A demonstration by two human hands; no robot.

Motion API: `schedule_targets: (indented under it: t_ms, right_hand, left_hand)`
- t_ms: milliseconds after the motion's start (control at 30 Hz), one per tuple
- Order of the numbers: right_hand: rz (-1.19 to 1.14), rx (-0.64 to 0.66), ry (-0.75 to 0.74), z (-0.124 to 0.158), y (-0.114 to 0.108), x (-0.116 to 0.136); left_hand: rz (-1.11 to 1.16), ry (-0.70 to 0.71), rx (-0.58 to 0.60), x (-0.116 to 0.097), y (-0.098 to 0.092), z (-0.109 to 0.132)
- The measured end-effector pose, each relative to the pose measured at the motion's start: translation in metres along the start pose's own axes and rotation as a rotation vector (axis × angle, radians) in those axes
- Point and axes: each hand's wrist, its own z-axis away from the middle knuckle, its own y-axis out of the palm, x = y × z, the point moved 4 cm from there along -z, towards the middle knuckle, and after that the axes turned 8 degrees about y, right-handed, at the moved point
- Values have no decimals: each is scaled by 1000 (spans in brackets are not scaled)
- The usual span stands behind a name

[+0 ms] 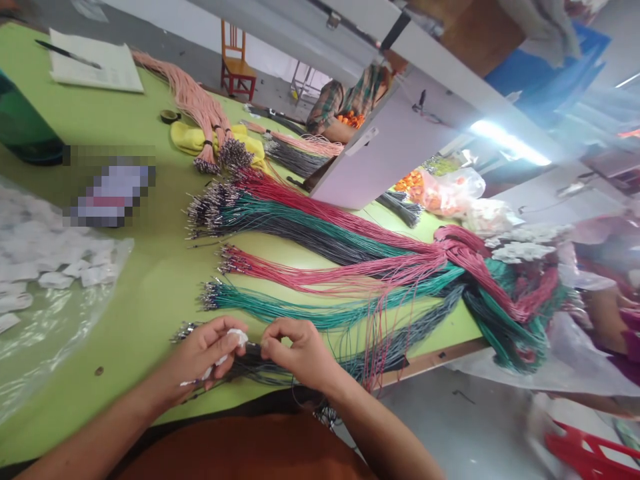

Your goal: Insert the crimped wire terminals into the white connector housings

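Note:
My left hand [207, 353] is closed around a small white plastic connector [239, 337] near the front edge of the green table [150, 280]. My right hand [295, 350] pinches a dark wire [254, 349] right beside that connector. A bundle of dark grey wires [390, 347] with metal terminals runs under both hands. Just beyond lie bundles of teal wires [280, 308] and red wires [310, 273], their terminal ends pointing left.
A clear plastic bag of white connectors [45, 280] lies at the left. Pink wire bundles [200, 110], a yellow cloth [193, 140], a paper pad with a pen [95, 63] and a green container [25, 127] sit further back. Another person [345, 107] sits across the table.

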Motion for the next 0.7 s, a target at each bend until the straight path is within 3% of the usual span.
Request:
schedule_targets:
  t_ms: [167,300,467,700]
  right_hand:
    - [-49,62,117,-5,3,-8]
    - [32,-35,15,0,5,-5]
    - [90,-59,-128,6,12,0]
    - [115,-93,-128,4,14,-4]
  left_hand:
    - [-65,-32,12,2,0,-1]
    - [-106,-28,19,2,2,-1]
    - [-116,-37,-16,3,2,-2]
    - [-53,-60,-41,2,2,-2]
